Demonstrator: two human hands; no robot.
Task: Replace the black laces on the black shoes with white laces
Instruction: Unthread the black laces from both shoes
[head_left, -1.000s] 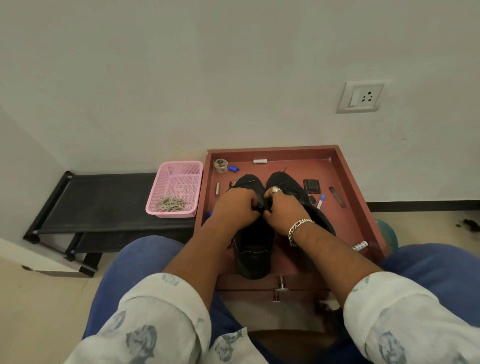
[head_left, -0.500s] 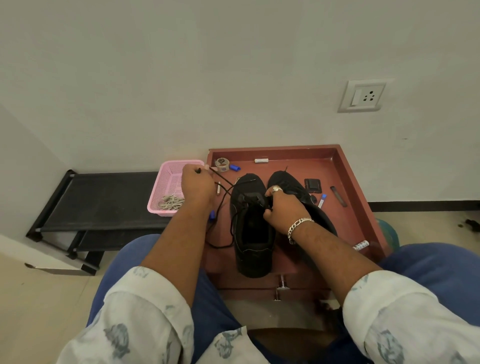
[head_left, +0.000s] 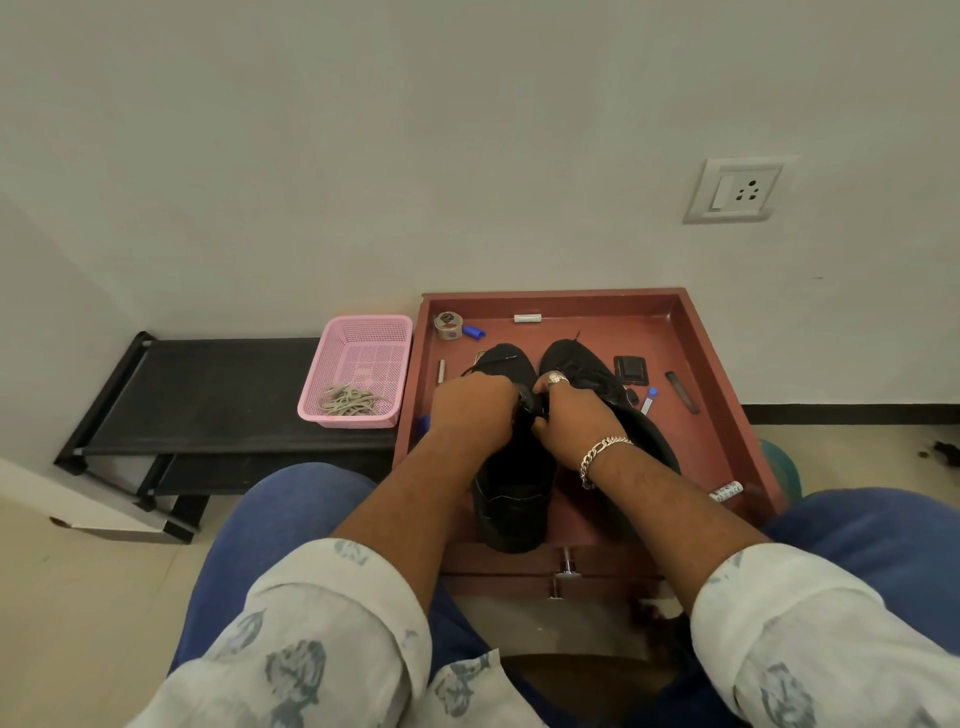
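Two black shoes stand side by side in a red-brown tray (head_left: 696, 332). The left shoe (head_left: 514, 499) points its toe toward me; the right shoe (head_left: 587, 369) lies partly under my right forearm. My left hand (head_left: 470, 405) and my right hand (head_left: 569, 415) meet over the left shoe's lacing area, fingers curled and pinching the black lace (head_left: 527, 402) there. A short length of black lace (head_left: 470, 370) shows past my left hand. White laces (head_left: 350, 401) lie bundled in a pink basket (head_left: 363, 338).
The pink basket sits on a low black bench (head_left: 208, 395) left of the tray. Small items lie in the tray: a tape roll (head_left: 448, 325), a blue cap (head_left: 474, 331), a black wallet-like piece (head_left: 630, 370). A wall socket (head_left: 737, 190) is above right.
My left hand, which had pulled the black lace out toward the pink basket, has come back to the left shoe beside my right hand. The loose lace loop is gone from view.
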